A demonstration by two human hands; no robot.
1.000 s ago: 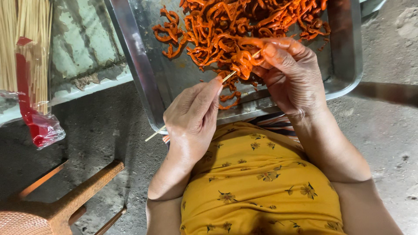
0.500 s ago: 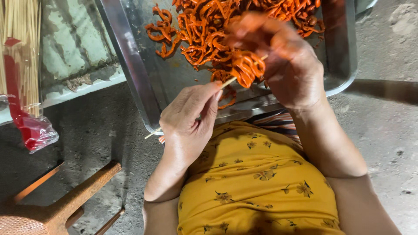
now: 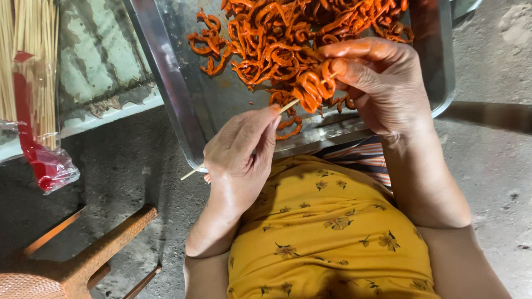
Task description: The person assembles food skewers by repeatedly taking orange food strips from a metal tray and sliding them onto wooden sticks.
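My left hand (image 3: 239, 150) grips a thin wooden skewer (image 3: 191, 173) that slants up to the right. Its far end carries folded orange-red marinated strips (image 3: 311, 88). My right hand (image 3: 378, 83) pinches those strips at the skewer's tip, fingers stained orange. Both hands hover over the near edge of a large steel tray (image 3: 172, 94) that holds a heap of the same orange strips (image 3: 288, 33). My yellow flowered garment (image 3: 327, 232) fills the lower middle of the view.
A clear bag of bamboo skewers (image 3: 30, 83) with a red band lies at the left on a worn pale ledge (image 3: 100, 72). A rusty metal stool frame (image 3: 94, 254) stands at the bottom left. Grey concrete floor (image 3: 499, 166) surrounds everything.
My right hand has lifted from the heap and slid more orange strips along the skewer toward my left hand. The left hand kept its grip and barely shifted.
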